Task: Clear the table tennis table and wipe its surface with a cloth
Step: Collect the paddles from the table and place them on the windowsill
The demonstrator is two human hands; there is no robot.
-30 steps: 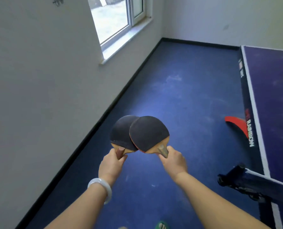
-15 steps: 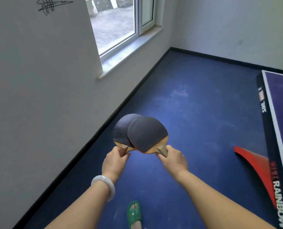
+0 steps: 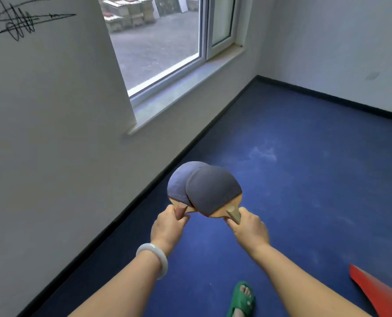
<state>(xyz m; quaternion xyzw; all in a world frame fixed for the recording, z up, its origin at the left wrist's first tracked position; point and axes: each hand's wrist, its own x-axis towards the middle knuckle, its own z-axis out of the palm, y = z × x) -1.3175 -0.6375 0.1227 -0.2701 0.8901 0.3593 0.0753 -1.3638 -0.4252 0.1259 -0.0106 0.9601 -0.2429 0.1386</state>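
Two table tennis paddles with dark rubber faces and wooden handles are held out in front of me over the blue floor. My left hand grips the handle of the left paddle. My right hand grips the handle of the right paddle, whose blade overlaps the left one. The table tennis table's top is out of view; only a red part of its frame shows at the lower right.
A white wall with a black scribble runs along my left, with a window and its sill ahead. Blue floor stretches to the far wall. My foot in a green slipper shows at the bottom.
My view has turned left and up, away from the table, which has slid out of frame on the right. Both hands keep hold of the paddles, and my foot has stepped forward.
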